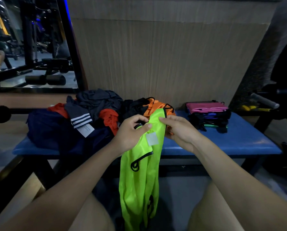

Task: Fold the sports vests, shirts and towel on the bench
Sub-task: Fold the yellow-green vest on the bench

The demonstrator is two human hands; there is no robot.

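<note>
1. Head view showed the person's bare knees at the bottom edge, with a green vest (139,177) hanging between them, long axis running straight down from the hands toward the floor.
2. The left hand (132,132) pinched the vest's top edge, thumb laid over the fabric; its grip was closed on the cloth near a white label (152,138).
3. The right hand (179,129) held the same top edge just beside the left, fingers curled round the fabric from the right side. Both hands sat about equally near the vest's top, so the vest lay below and between them.
4. My guess: the vest needed spreading sideways along its top edge before any fold, since it hung bunched and narrow.
5. Beyond the hands stood the blue table (239,140), with bare padding to the right of the vest.
6. On its left lay an unfolded heap (89,114) of dark, red and orange clothes.
7. On its right sat a folded stack (209,115), pink on top.
8. Behind was a wood-grain wall (164,55), and at far left a mirror (31,44) showing gym machines.
</note>
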